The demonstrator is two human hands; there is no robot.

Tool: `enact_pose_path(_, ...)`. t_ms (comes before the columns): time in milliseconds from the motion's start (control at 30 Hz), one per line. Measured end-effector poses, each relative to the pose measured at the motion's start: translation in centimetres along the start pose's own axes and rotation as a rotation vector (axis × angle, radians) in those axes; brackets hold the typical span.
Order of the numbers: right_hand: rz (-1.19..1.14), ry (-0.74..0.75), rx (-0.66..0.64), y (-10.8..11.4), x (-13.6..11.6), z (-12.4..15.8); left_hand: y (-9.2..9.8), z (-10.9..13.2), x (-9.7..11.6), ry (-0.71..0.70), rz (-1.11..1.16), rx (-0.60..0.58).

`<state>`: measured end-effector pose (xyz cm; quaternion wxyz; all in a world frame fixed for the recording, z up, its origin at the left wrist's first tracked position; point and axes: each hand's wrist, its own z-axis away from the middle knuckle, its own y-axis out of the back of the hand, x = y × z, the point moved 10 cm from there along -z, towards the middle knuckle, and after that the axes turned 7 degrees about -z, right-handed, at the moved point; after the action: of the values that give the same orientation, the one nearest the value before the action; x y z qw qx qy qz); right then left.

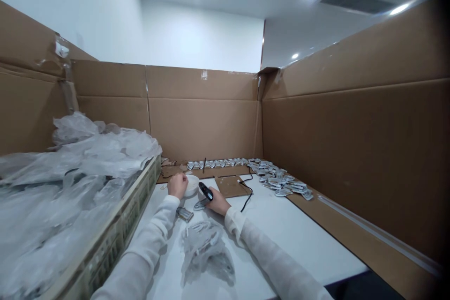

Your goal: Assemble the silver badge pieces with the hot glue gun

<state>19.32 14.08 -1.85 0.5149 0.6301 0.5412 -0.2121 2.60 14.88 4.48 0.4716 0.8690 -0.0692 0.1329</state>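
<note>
Loose white left sleeve (140, 255) and right sleeve (277, 258) are wrinkling behind the wrists (225, 208). Left cuff (171, 202) and right cuff (233, 220) are encircling the wrists; beyond these, left hand (177, 184) and right hand (218, 202) are showing bare.

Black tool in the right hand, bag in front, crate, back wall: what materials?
Black tool: probably hard plastic, glossy, judging by its bright highlights.
Bag: thin plastic film, going by its creases and see-through look.
Crate: likely moulded plastic, cream; its side has regular openings.
Back wall: looks like cardboard, matte brown, with fold lines and tape.
</note>
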Motion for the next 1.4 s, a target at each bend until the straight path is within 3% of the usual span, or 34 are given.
enact_pose_path(200, 0.136, 0.013, -0.098, -0.5, -0.8, 0.5, 2.5, 2.1, -2.5, 0.13, 0.366, 0.101)
enact_pose_path(367, 0.189, 0.086, -0.025, 1.4, -2.0, 1.3, 2.3, 4.3, -0.9, 0.1, 0.89, 0.073)
enact_pose_path(433, 0.05, 0.038, 0.043, 2.5, -1.8, 1.2, 2.0, 4.9, 0.3, 0.108, 1.041, 0.042)
enact_pose_path(533, -0.416, -0.148, 0.108, 3.2, -0.8, 1.2, 2.5, 5.5, 2.1, 0.11, 1.174, 0.0)
enact_pose_path(633, -0.881, -0.297, 0.086, 2.2, -1.0, 1.5, 4.0, 5.8, 4.1, 0.022, 1.136, -0.023)
enact_pose_path(733, -1.04, -0.369, -0.001, 0.9, -1.8, 2.0, 5.7, 6.1, 5.5, -0.078, 0.941, 0.029)
enact_pose_path(900, -1.094, -0.427, -0.069, -0.5, -2.2, 2.6, 6.3, 6.6, 5.7, -0.12, 0.699, 0.118)
enact_pose_path(1100, -1.159, -0.415, -0.1, -0.7, -2.3, 2.7, 6.5, 7.0, 5.9, -0.165, 0.598, 0.14)
enact_pose_path(1400, -1.086, -0.291, -0.034, 0.4, -2.1, 2.1, 5.6, 6.8, 6.1, -0.123, 0.904, 0.062)
